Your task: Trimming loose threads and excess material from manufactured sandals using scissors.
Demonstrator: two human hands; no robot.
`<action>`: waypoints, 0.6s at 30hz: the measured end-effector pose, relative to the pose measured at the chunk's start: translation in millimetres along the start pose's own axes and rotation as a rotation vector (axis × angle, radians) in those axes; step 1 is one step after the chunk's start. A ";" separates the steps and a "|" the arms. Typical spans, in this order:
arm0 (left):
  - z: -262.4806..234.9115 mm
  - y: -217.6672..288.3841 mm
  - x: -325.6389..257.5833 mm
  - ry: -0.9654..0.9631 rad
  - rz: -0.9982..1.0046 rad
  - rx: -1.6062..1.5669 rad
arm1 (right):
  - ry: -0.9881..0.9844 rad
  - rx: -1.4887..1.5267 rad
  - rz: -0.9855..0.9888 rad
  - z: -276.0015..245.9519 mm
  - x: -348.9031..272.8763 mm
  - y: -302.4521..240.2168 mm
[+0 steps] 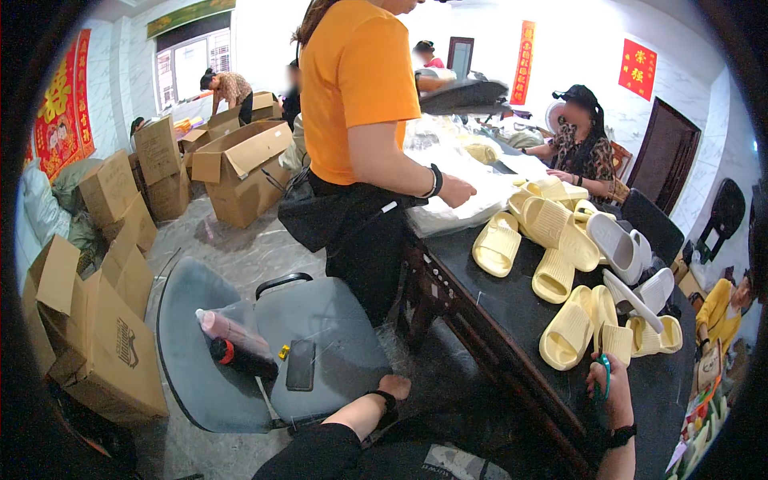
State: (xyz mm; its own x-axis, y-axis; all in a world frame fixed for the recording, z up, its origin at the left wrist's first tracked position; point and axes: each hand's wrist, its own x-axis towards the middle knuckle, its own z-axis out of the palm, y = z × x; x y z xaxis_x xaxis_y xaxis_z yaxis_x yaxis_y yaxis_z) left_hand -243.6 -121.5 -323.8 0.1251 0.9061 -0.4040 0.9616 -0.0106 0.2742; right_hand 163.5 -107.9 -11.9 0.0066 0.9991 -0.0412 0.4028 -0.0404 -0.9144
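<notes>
Teal-handled scissors (604, 374) are grasped in the fingers of the right hand (614, 396), at the near side of the bench (496, 320), just beside pale-yellow slide sandals (566, 336). The fingers of the left hand (394, 387) are curled near a grey chair (332, 320); whether anything is clasped cannot be told. On the chair, a black phone (301, 366) and a pink bottle (228, 328) are laid. Open-flapped cardboard boxes (120, 352) are set on the floor (216, 248), their contents hidden. The bench's black top is covered in part by heaped sandals, grey slides (614, 246) among them, and by clear plastic packaging (468, 204). Red banners (64, 104) are hung on the marble-patterned walls (124, 72)
</notes>
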 end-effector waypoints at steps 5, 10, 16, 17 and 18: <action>23.3 -13.0 16.5 0.038 0.009 -0.017 | -0.024 0.038 -0.034 1.2 0.2 -3.5; 15.6 -6.2 15.9 -0.009 0.031 0.042 | -0.016 0.005 -0.017 -1.3 0.2 -0.3; 35.8 -16.0 23.8 0.107 0.066 0.020 | -0.015 0.011 -0.040 -0.9 -0.5 1.3; 37.9 -16.3 25.2 0.094 0.065 0.021 | -0.018 0.007 -0.042 -1.0 -0.1 1.2; 39.7 -15.7 25.7 0.095 0.064 0.016 | -0.017 -0.002 -0.044 -1.1 0.0 2.0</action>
State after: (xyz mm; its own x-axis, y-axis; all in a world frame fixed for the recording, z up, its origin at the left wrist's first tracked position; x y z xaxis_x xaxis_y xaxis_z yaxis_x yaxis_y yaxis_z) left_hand -245.7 -114.9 -373.2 0.1640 0.9392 -0.3017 0.9561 -0.0760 0.2829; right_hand 165.3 -108.0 -13.2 -0.0267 0.9996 -0.0073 0.4039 0.0041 -0.9148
